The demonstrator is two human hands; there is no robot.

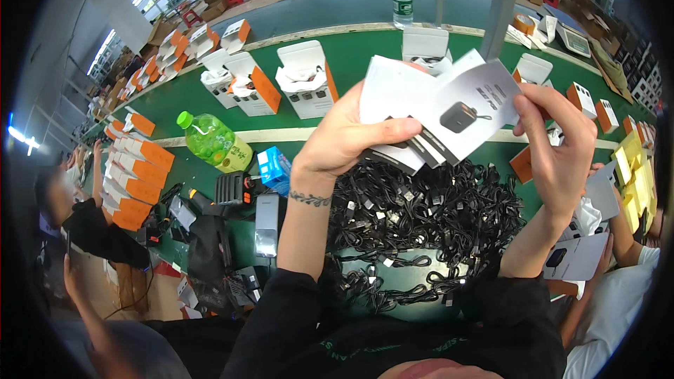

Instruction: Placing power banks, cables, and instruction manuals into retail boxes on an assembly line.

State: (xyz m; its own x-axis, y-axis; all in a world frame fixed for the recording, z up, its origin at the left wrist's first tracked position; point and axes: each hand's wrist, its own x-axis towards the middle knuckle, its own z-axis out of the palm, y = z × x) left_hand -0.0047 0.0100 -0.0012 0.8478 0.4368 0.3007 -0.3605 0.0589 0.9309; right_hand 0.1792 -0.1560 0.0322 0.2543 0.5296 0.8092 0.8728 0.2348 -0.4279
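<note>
A fanned stack of white booklets (400, 91) is gripped in my left hand (344, 133), its thumb pressed across their lower edge. The front booklet (474, 102) carries a picture of a small black device with a strap loop. Thumb and finger of my right hand (558, 133) pinch that booklet's right edge. Below both hands lies a wide heap of black coiled cables (421, 217) with metal plugs, spread over the green table. The fingers of my left hand behind the booklets are mostly hidden.
Open white-and-orange boxes (305, 84) stand beyond my hands, with rows of more boxes (137, 175) at left. A green-capped bottle (214, 142), a blue packet (274, 168) and a grey power bank (267, 224) lie left. People sit close on both sides; one at right holds a box (576, 256).
</note>
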